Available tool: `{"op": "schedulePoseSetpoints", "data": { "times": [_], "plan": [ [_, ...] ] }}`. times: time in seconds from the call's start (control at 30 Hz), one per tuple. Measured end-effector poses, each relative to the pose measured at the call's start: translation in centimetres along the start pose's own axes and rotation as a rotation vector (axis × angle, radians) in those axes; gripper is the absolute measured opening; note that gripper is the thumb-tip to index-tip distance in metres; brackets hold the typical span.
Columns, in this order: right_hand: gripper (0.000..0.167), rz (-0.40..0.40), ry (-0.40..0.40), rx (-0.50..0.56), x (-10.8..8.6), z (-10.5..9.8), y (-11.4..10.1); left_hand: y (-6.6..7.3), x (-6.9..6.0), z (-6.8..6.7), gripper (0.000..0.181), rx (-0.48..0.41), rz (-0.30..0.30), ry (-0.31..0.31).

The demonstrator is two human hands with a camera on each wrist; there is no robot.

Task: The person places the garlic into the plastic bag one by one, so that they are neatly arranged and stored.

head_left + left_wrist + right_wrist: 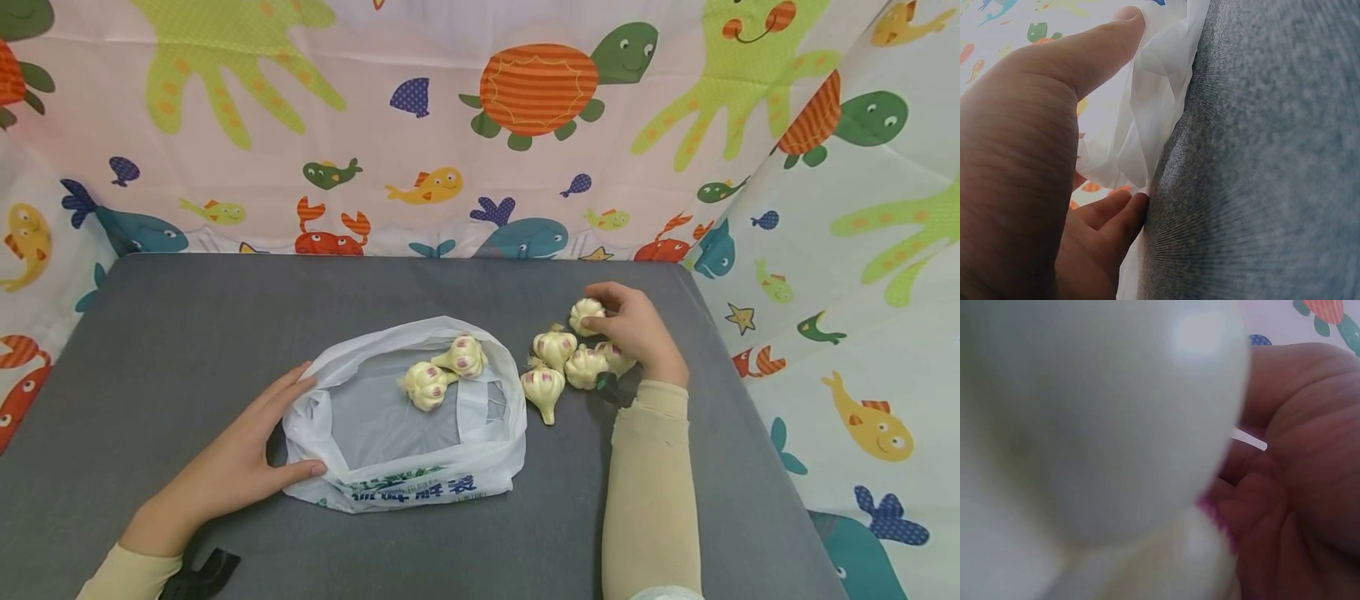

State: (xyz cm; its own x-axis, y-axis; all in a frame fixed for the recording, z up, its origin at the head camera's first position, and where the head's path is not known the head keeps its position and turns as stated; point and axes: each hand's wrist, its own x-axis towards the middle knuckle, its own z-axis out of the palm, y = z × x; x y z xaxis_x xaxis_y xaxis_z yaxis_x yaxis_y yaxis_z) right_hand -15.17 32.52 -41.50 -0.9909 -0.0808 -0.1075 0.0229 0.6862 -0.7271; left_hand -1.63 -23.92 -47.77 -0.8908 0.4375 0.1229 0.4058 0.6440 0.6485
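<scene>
A white plastic bag (498, 454) with printed lettering lies with its mouth spread wide. Inside it are two garlic bulbs (426, 386). My left hand (243, 454) rests against the bag's left side, thumb and fingers spread apart and fairly straight; the left wrist view shows the thumb by the crumpled plastic (1157, 94). To the right of the bag, my right hand (643, 333) pinches a garlic bulb (585, 316) between thumb and fingers. Close up in the right wrist view, a blurred pale bulb (1135, 412) covers much of the hand.
Several more garlic bulbs (543, 388) cluster between the bag and my right forearm, one partly hidden by the right hand. They lie on a grey cloth-covered table (247, 308). A curtain (420, 67) printed with sea animals stands along the back and sides.
</scene>
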Motion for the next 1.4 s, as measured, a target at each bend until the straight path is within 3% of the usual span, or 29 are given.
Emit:
{"op": "schedulePoseSetpoints", "data": {
  "times": [0.23,0.63,1.4],
  "plan": [
    [0.052,-0.003,-0.003,-0.006,0.40,0.19,0.21,0.13,0.16,-0.20,0.112,-0.001,0.013,-0.004],
    [0.052,0.005,0.009,-0.035,0.51,0.00,0.18,-0.06,0.28,-0.01,0.117,0.006,-0.017,-0.010],
    [0.050,0.008,0.031,-0.032,0.06,-0.04,-0.24,0.12,0.07,-0.18,0.115,-0.002,0.018,-0.003]
  ]
}}
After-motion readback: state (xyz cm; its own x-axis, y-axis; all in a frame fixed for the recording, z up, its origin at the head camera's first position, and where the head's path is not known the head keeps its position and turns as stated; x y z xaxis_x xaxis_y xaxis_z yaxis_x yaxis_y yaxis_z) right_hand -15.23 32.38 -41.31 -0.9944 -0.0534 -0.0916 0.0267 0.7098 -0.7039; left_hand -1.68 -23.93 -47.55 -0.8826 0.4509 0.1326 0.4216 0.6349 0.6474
